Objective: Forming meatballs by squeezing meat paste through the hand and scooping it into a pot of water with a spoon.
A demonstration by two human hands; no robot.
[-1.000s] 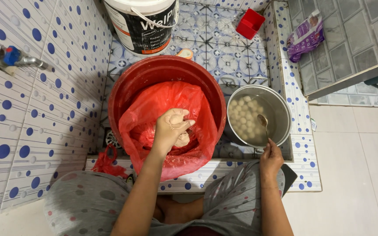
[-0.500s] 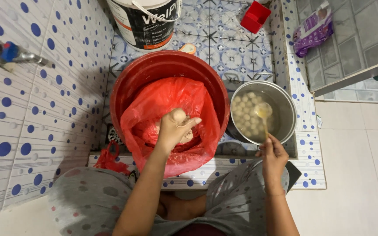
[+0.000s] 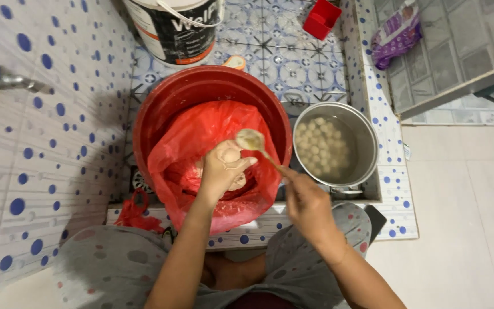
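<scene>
Since the earlier frames, the small metal spoon point(image 3: 251, 139) has been carried from above the round steel pot point(image 3: 367, 143) of pale floating balls point(image 3: 318, 147) across to the red plastic bag point(image 3: 184, 143), and the right hand point(image 3: 309, 205) has been shifted leftward with it. That hand's grip is closed on the end of the spoon's handle, whose long axis is laid diagonally, bowl up and to the left, handle down and to the right. The spoon's bowl is held just above and touching the fingertips of the left hand point(image 3: 224, 171). The left hand's grip is curled around a lump of pale dough-like paste point(image 3: 230, 155), which is squeezed up between thumb and forefinger, inside the bag's open mouth. The bag is seen lining a large round red plastic basin point(image 3: 161, 109). The left hand is the nearer one to the paste; the pot lies to the right of both hands, just beside the basin. Farther off, a white plastic bucket point(image 3: 172, 28), a small red box point(image 3: 321, 17) and a purple packet point(image 3: 395, 34) are seen on the patterned tile floor point(image 3: 293, 63), none between spoon and pot.
</scene>
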